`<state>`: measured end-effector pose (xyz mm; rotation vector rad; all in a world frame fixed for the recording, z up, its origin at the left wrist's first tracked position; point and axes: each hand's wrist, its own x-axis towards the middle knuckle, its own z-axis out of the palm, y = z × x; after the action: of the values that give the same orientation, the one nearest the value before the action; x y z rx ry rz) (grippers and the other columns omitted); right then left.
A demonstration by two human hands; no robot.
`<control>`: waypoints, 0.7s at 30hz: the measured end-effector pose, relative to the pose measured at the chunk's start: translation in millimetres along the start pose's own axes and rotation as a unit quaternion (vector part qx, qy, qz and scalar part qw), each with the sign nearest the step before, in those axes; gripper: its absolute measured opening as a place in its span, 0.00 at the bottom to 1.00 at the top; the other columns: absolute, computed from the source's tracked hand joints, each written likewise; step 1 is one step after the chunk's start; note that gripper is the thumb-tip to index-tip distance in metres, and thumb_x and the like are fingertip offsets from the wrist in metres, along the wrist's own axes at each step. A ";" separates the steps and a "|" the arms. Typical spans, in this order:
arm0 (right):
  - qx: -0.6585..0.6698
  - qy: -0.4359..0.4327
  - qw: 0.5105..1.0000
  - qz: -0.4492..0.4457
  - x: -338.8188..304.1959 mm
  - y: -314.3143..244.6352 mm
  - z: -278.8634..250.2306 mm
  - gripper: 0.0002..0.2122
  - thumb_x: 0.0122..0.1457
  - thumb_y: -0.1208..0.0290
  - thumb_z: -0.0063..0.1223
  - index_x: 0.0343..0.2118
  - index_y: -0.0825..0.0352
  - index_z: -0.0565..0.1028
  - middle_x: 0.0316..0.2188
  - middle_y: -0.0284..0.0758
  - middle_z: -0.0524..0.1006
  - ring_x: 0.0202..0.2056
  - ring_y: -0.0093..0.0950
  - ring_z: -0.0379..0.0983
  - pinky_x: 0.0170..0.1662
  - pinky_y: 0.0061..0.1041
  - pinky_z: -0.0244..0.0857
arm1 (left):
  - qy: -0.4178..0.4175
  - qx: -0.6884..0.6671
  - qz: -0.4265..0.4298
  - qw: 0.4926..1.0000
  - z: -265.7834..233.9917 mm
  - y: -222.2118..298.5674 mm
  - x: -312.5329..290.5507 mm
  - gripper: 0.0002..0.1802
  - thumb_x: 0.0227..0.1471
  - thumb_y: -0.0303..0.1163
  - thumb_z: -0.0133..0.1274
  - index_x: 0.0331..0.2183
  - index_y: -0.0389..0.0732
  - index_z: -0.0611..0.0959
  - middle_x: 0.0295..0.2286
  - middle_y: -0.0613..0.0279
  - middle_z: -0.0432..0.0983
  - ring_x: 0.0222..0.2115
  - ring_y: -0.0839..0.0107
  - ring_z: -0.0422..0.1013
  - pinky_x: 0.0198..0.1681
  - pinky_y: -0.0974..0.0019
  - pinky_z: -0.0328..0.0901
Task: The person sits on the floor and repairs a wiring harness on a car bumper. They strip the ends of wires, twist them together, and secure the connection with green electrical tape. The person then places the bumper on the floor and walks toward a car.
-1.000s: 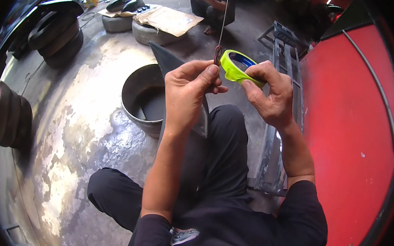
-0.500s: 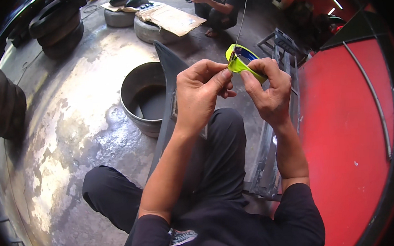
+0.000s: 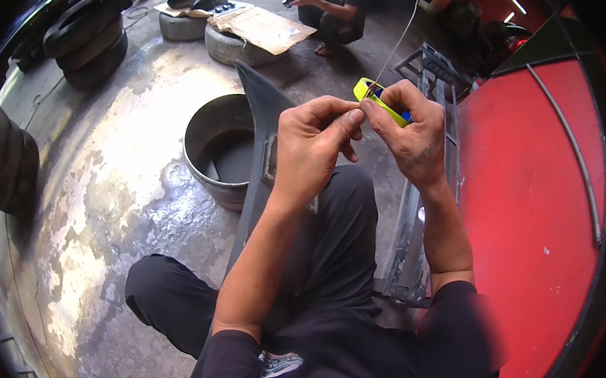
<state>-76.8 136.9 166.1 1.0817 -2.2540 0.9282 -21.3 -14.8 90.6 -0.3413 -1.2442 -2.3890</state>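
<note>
Across the left side and middle spreads a patchy, glossy concrete floor [image 3: 99,287], with a red panel [image 3: 527,173] along the right. Near the centre, a dark curved piece [image 3: 259,115] points its tip to the far side; just left of it sits a round metal drum [image 3: 224,193]. The right hand [image 3: 415,135] grips a yellow-green tape roll [image 3: 361,89]; it is closer to the left hand [image 3: 313,135] than half a second ago and hides more of the roll. The left thumb and forefinger pinch together; what lies between them I cannot tell. A chest print [image 3: 281,363], near, is too small to read. A thin wire [image 3: 406,33] reaches the roll, leaning farther right than before.
</note>
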 end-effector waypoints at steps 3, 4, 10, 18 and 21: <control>0.030 -0.022 0.999 0.031 1.1 -4.8 -4.7 0.10 0.57 0.71 0.69 0.30 0.69 0.78 0.24 0.39 0.80 0.25 0.36 0.76 0.31 0.34 0.68 | 0.009 0.027 -0.026 0.999 1.1 3.8 -2.4 0.12 0.62 0.32 0.63 0.40 0.30 0.88 0.27 0.63 0.81 0.23 0.80 0.73 0.24 0.74 0.67; 0.047 -0.030 0.997 0.047 1.7 -7.9 -7.3 0.09 0.58 0.71 0.69 0.31 0.69 0.78 0.25 0.40 0.81 0.25 0.36 0.77 0.31 0.34 0.69 | 0.015 0.036 -0.039 0.998 2.2 5.4 -3.4 0.12 0.63 0.32 0.63 0.40 0.31 0.89 0.26 0.64 0.80 0.23 0.81 0.72 0.23 0.76 0.64; 0.026 -0.054 0.998 0.017 0.7 -3.4 -13.0 0.07 0.60 0.73 0.66 0.37 0.70 0.81 0.31 0.43 0.84 0.30 0.38 0.80 0.36 0.34 0.71 | 0.048 0.045 0.000 0.998 8.7 -3.5 -4.6 0.11 0.64 0.33 0.62 0.37 0.33 0.89 0.22 0.70 0.78 0.20 0.87 0.66 0.22 0.78 0.57; 0.044 -0.072 0.996 -0.004 -1.0 2.8 -14.5 0.09 0.57 0.79 0.61 0.41 0.71 0.82 0.34 0.45 0.84 0.37 0.41 0.81 0.44 0.35 0.71 | 0.060 0.039 -0.011 0.997 7.7 3.1 -4.8 0.14 0.64 0.35 0.61 0.42 0.32 0.88 0.25 0.73 0.76 0.23 0.87 0.65 0.25 0.78 0.57; 0.049 -0.057 0.997 -0.030 0.4 10.8 -8.6 0.09 0.57 0.79 0.62 0.41 0.72 0.82 0.35 0.45 0.84 0.39 0.40 0.81 0.46 0.34 0.72 | 0.031 0.028 -0.008 0.999 6.8 3.1 -4.2 0.14 0.64 0.35 0.61 0.41 0.32 0.88 0.25 0.72 0.76 0.23 0.87 0.65 0.24 0.77 0.57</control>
<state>-84.7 148.1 168.0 1.2682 -2.2745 0.9839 -16.0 -9.7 95.0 -0.2384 -1.2882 -2.3549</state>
